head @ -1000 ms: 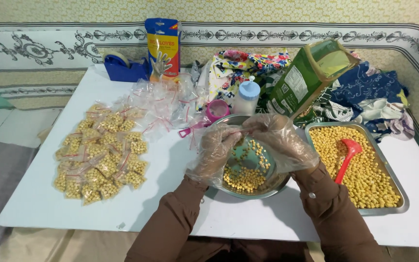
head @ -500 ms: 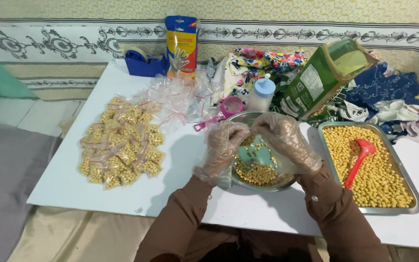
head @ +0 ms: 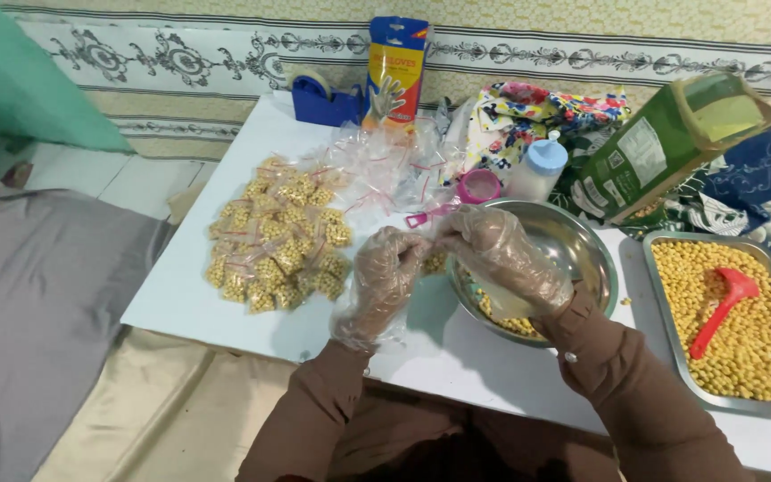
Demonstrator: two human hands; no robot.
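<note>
Two gloved hands meet at frame centre: the left hand (head: pixel 385 277) and right hand (head: pixel 501 259) have their fingers pinched together on a small bag (head: pixel 435 261) of yellow kernels, just over the left rim of the steel bowl (head: pixel 582 250). Filled bags (head: pixel 278 245) lie heaped on the counter (head: pixel 189 286) at centre left.

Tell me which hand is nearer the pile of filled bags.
Left. The left hand hovers just right of the pile of filled bags; the right hand is farther right, over the steel bowl.
</note>
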